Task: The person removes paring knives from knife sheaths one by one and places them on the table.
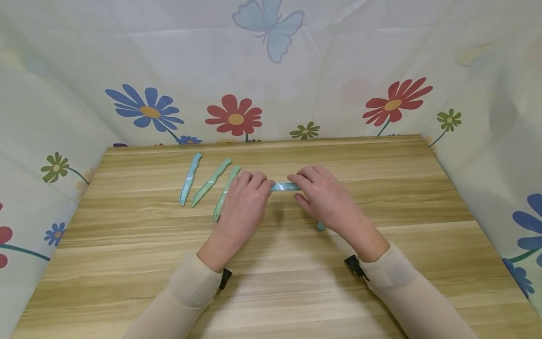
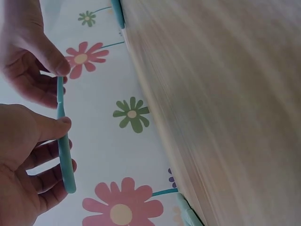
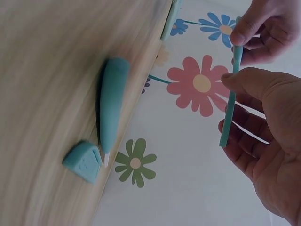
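The left hand (image 1: 249,200) pinches the thicker, rounded end of a slim light-blue plastic knife with a white stripe (image 1: 284,187), and the right hand (image 1: 326,197) grips its flatter end, so both are grasping the same thing. We see it level across the centre of the frame, held up off the pale wood-grain table (image 1: 271,292).

We'd call this step a two-handed hold; whether anyone's pulling or pushing, we can't tell. Next move calls for a firm grip at each end, fingertips kept off the middle, imo.

Left of centre lie a straight blue plastic knife (image 1: 187,186), a slender green plastic knife (image 1: 211,181) and a second green knife (image 1: 221,201), partly behind the left hand. We also spot a rounded teal handle (image 3: 113,103), pale-tipped, left of centre in the right wrist view, near a wedge-shaped teal piece (image 3: 83,162).
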Tool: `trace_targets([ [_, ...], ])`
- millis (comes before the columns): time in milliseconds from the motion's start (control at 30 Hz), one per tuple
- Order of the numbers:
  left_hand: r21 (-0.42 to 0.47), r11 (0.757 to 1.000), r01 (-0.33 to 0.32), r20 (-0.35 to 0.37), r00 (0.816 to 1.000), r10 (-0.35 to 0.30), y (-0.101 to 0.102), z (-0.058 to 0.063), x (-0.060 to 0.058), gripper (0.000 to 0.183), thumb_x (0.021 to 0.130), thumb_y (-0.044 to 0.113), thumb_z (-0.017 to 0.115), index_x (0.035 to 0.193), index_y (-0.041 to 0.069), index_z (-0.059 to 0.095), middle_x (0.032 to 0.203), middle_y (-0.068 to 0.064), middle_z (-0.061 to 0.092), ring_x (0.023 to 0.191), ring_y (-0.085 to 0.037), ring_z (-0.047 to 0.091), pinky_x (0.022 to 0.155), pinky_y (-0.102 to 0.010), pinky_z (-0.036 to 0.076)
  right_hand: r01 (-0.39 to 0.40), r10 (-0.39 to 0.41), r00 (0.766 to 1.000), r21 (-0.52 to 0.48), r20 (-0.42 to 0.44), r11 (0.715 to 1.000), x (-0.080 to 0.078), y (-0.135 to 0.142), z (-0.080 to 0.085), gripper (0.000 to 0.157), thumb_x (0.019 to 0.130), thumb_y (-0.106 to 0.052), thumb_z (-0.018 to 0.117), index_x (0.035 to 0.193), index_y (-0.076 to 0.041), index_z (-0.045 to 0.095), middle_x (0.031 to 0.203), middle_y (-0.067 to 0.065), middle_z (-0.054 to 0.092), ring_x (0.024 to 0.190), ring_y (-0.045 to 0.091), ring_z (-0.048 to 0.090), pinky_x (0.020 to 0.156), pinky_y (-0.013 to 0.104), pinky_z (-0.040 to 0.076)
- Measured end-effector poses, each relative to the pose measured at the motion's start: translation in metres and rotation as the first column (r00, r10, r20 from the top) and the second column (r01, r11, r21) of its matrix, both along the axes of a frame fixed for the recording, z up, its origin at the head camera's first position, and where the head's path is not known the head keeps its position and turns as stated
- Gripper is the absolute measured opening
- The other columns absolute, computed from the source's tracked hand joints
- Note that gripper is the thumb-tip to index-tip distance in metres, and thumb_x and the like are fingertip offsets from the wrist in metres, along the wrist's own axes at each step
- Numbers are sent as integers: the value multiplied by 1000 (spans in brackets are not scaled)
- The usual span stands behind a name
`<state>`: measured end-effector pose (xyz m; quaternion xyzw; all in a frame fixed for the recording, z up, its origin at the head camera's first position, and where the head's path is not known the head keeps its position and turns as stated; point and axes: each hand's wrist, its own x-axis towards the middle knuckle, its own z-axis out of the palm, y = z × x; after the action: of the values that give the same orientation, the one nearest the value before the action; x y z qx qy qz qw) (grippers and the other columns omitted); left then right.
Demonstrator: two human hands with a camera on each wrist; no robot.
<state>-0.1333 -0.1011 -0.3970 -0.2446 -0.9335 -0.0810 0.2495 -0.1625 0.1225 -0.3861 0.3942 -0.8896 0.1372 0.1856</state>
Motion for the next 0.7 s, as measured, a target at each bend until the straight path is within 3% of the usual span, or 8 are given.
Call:
trace_targets([
  [467, -32, 999, 9, 61, 998, -7, 3, -1, 4, 15, 101, 9, 74, 115, 6, 78, 103, -6, 64, 91, -26, 53, 76, -35, 48, -26, 26, 999, -6, 28, 1000, 3, -5, -4, 24, 94, -9, 82, 116, -1, 76, 107, 8, 70, 95, 26, 62, 84, 35, 54],
  [700, -48, 999, 4, 78, 997, 0, 2, -3, 4, 15, 102, 10, 73, 115, 5, 78, 104, -6, 65, 92, -25, 55, 74, -34, 49, -16, 15, 998, 21, 59, 1000, 1, -6, -8, 23, 96, -11, 81, 117, -2, 76, 108, 8, 70, 95, 26, 61, 84, 35, 53],
])
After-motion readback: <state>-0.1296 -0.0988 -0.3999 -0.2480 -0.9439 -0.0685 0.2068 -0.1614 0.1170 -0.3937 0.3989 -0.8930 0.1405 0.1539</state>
